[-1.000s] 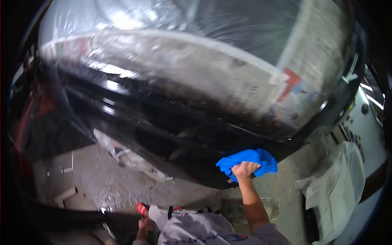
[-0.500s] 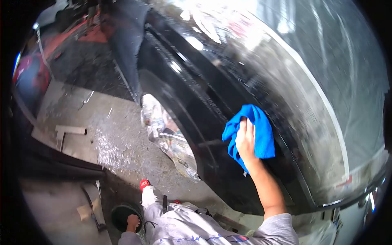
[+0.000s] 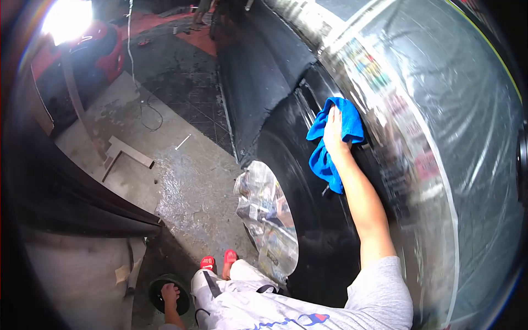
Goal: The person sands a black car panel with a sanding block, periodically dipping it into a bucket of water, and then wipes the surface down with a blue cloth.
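Observation:
My right hand (image 3: 333,131) presses a bunched blue microfiber cloth (image 3: 351,124) against the black car body panel (image 3: 322,223), near its upper edge. Folds of the cloth wrap over the fingertips and dangle below the palm. The panel curves around a wheel arch that is covered with newspaper and plastic sheeting (image 3: 267,212). At the lower left, my left hand (image 3: 170,292) hangs at my side with fingers curled, and I see nothing in it. From this view it overlaps a round dark bucket (image 3: 157,286) on the floor.
Plastic film (image 3: 462,110) and newspaper masking (image 3: 404,118) cover the car's upper side. An angled metal piece (image 3: 129,152) and a thin white stick (image 3: 183,142) lie on the wet floor (image 3: 181,192). A bright lamp (image 3: 67,21) shines at upper left; a person's legs (image 3: 201,14) stand far off.
My right hand has slid the blue cloth up and forward along the black panel. The view has turned, bringing the lamp into sight. My left hand stays low by the bucket.

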A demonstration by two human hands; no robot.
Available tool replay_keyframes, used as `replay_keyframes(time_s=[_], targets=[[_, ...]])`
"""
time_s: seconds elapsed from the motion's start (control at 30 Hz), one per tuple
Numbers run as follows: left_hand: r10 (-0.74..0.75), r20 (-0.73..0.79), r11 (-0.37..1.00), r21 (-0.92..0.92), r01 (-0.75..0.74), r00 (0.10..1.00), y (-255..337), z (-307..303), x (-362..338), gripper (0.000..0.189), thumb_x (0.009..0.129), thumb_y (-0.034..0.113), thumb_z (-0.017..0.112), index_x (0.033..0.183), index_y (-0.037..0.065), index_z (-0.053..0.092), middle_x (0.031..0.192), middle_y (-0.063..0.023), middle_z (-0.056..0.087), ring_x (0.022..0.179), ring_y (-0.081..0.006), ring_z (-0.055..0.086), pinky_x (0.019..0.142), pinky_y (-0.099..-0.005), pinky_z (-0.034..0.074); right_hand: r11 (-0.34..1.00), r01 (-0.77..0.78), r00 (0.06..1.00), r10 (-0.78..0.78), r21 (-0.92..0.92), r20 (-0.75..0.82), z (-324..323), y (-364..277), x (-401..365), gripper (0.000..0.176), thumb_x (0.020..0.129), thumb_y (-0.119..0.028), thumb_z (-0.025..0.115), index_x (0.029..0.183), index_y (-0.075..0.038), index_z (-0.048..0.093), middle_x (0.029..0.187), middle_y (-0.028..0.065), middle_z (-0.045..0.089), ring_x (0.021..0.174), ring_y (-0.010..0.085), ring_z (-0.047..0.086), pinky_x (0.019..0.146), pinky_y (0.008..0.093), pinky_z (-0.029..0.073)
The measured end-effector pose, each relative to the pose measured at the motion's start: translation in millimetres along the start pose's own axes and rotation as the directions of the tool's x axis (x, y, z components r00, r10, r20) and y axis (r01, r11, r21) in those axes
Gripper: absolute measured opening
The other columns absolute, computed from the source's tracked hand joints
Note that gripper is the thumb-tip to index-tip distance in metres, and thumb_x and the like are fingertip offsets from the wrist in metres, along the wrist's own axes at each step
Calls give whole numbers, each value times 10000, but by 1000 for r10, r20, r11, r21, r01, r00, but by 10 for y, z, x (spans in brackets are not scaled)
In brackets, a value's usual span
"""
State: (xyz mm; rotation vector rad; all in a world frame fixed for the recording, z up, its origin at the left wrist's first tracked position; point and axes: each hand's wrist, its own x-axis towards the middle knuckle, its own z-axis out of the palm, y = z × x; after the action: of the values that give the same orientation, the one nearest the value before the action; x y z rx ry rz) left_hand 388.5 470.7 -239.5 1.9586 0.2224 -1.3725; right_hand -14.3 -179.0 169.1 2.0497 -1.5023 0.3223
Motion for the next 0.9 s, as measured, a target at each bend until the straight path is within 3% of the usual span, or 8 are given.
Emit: replay_keyframes(time_s=[0.2, 0.33, 0.4, 0.47, 0.53, 0.57, 0.63, 0.9], targets=[[-173, -159, 977, -150, 149, 972, -431, -100, -174, 140, 887, 184, 535, 961, 81, 596, 694, -49, 582, 523, -173, 564, 421, -318, 422, 990, 115, 841, -52, 84, -538, 671, -374, 1304, 416, 1046, -324, 373, 1167, -11, 620, 1223, 197, 621, 1132, 341, 583, 995, 412, 439], [-229, -260, 955, -245, 165, 938, -638, 214, -417, 122, 876, 177, 541, 942, 83, 584, 680, -52, 577, 496, -174, 551, 396, -318, 410, 406, -319, 925, 329, 856, 189, -94, -1187, 1361, 400, 1039, -270, 394, 1266, -2, 585, 1259, 167, 621, 1193, 286, 575, 1042, 395, 422], [-277, -151, 912, -351, 210, 949, -768, 361, -476, 101, 874, 166, 537, 913, 87, 585, 683, -48, 581, 496, -165, 548, 399, -301, 413, 809, 179, 881, 121, 560, -457, 1357, -902, 1163, 336, 1025, -309, 448, 1086, -37, 636, 1039, 123, 670, 938, 256, 636, 833, 367, 508], [-369, -167, 858, -440, 266, 914, -367, 871, -784, 107, 879, 172, 533, 870, 82, 590, 699, -41, 598, 498, -157, 548, 407, -275, 407, -538, -352, 839, 181, 766, 513, 1196, -1288, 977, 303, 1029, -285, 442, 867, -56, 556, 678, 60, 519, 563, 156, 517, 623, 365, 527], [-273, -17, 899, -360, 249, 962, -310, 1121, -761, 142, 901, 192, 546, 866, 72, 612, 714, -29, 611, 520, -135, 553, 423, -256, 398, -395, -392, 839, 217, 831, 499, 1046, -1732, 705, 218, 978, -241, 489, 846, -78, 547, 625, 49, 475, 533, 164, 479, 556, 342, 482], [-229, -75, 935, -295, 198, 971, -294, 1223, -808, 154, 910, 205, 556, 889, 68, 625, 713, -22, 610, 529, -120, 549, 431, -249, 393, 405, -278, 954, 11, 871, 300, 1198, -1734, 566, 155, 937, -229, 500, 852, -101, 508, 660, 37, 455, 597, 153, 481, 570, 342, 441], [-160, -161, 955, -274, 112, 974, 22, 1470, -954, 188, 931, 232, 575, 952, 61, 651, 712, -6, 606, 554, -86, 535, 449, -238, 386, 840, 357, 908, -415, 409, 61, 1892, -1696, 207, 162, 924, -234, 503, 981, -90, 550, 863, 75, 528, 804, 209, 529, 721, 359, 442], [-432, -318, 869, -397, 295, 844, -273, 1658, -2189, 218, 967, 267, 551, 1006, 67, 628, 770, -4, 611, 610, -81, 541, 523, -237, 436, 456, 884, 201, -564, 99, 801, 3912, -2165, -631, 531, 994, -296, 397, 1485, -95, 384, 1587, 63, 288, 1471, 266, 236, 1207, 456, 111]])
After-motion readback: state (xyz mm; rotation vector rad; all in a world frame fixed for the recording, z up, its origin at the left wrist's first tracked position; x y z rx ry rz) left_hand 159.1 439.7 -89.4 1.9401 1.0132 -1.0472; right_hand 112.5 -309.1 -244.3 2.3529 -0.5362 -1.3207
